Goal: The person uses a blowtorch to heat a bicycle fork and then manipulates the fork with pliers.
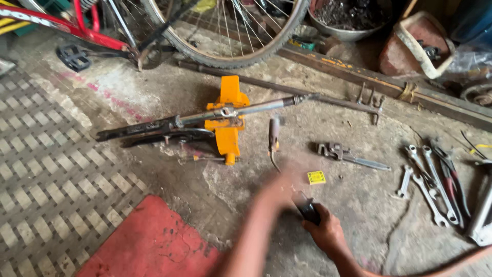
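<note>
Head view, lower centre of frame: right hand (pixel 328 233) grasps small dark blurred object (pixel 307 209) over concrete floor (pixel 230 190); left hand (pixel 281 189) motion-blurred, grip unreadable, near small yellow box (pixel 316 177). Orange metal vise (pixel 228 119) clamps grey steel rod (pixel 246 109) steady.

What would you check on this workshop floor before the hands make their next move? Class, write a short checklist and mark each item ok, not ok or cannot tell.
1. Right hand grips a small dark object: ok.
2. What that dark object is: cannot tell, it is blurred.
3. Left hand holds something: cannot tell, motion blur.
4. Fork tube sits across the orange vise: ok.
5. Vise clamped tight on the tube: cannot tell.
6. Pipe wrench and spanners lie apart from both hands: ok.
</note>
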